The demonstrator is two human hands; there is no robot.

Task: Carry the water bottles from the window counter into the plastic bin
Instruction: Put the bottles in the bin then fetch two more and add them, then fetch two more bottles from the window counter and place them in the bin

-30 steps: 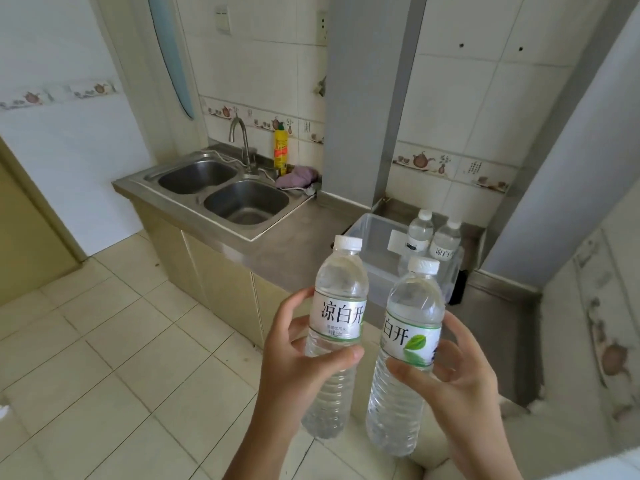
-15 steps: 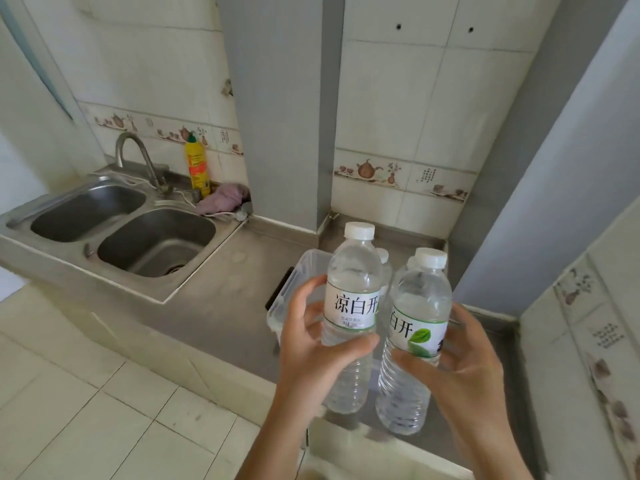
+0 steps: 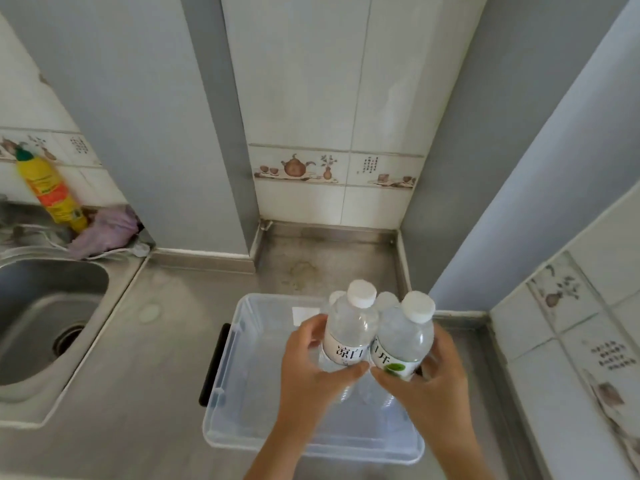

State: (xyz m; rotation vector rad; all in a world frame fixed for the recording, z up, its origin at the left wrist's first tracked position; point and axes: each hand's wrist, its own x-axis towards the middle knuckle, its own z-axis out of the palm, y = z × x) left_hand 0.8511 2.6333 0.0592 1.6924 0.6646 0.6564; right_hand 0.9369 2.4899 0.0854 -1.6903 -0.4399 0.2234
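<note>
Over the clear plastic bin (image 3: 221, 403) on the steel counter (image 3: 145, 341), our left hand (image 3: 311, 372) wraps one water bottle (image 3: 349, 327) at its label band and our right hand (image 3: 433, 379) wraps the second bottle (image 3: 403, 341) the same way, both upright and touching side by side. Behind them, two more caps (image 3: 386, 301) show, apparently on bottles already in the bin. Full and thin-walled, the bottles likely feel weighty yet squeezable, so the labelled waist seems the surest hold. The sink (image 3: 45, 320) lies well to the left.
</note>
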